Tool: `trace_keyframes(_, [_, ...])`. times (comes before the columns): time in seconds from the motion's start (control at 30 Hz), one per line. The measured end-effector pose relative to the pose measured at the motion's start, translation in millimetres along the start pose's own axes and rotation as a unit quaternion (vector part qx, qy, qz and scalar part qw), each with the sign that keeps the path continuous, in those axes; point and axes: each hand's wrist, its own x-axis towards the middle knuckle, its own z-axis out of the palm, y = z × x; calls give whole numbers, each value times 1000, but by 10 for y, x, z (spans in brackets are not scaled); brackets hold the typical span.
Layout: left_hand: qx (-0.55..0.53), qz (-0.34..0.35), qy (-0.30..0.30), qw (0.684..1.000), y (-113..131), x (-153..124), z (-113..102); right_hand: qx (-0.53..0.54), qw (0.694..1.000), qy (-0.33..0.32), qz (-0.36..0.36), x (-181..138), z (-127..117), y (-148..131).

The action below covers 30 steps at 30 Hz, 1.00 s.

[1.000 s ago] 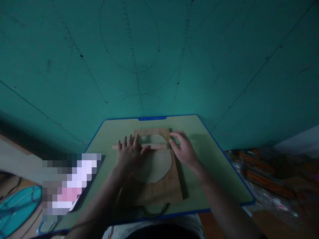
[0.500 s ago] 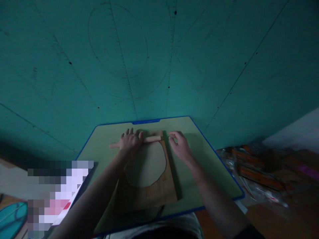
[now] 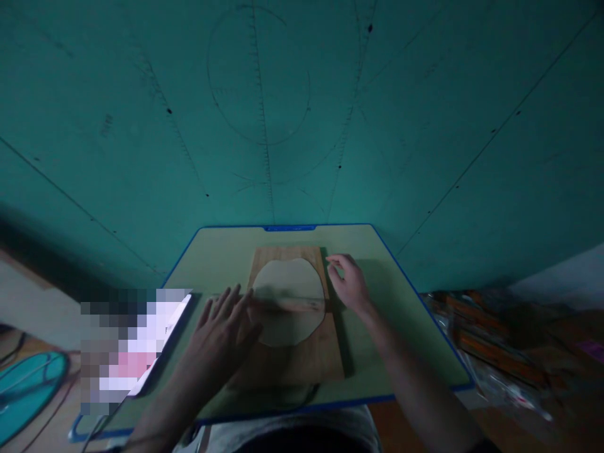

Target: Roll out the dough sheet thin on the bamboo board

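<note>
Left hand (image 3: 219, 333), fingers spread flat on thin wooden rolling pin (image 3: 297, 305) crossing round pale dough sheet (image 3: 287, 277); right hand (image 3: 352, 286), fingers loosely curled, empty, beside rectangular wooden board (image 3: 302, 362).

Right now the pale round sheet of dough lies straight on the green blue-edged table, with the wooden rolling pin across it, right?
Not quite. The head view shows the pale round sheet of dough on a rectangular wooden board, which lies on the green blue-edged table. The wooden rolling pin does lie across it.
</note>
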Motion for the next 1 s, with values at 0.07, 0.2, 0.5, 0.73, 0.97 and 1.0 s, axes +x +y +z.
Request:
trace_keyframes(0.07, [1,-12,-27,1000,-133,25,27,-5,999,-30,-29,-55,4,-155])
trace_keyframes(0.2, [-13,-12,-62,998,-201,235,49,-45,977,-180,-102,-232,13,-498])
trace_keyframes(0.5, [-46,38,-82,995,-176,723,-200,-144,946,-268,-112,-298,-91,-614])
trace_keyframes(0.73, [-62,43,-63,995,-108,627,-344,-142,956,-249,-65,-208,-168,-451])
trace_keyframes(0.97, [-95,36,-43,994,90,724,-502,79,983,-166,23,32,-365,-393])
trace_keyframes(1.0, [-100,34,-41,994,165,749,-515,115,982,-139,47,74,-399,-390])
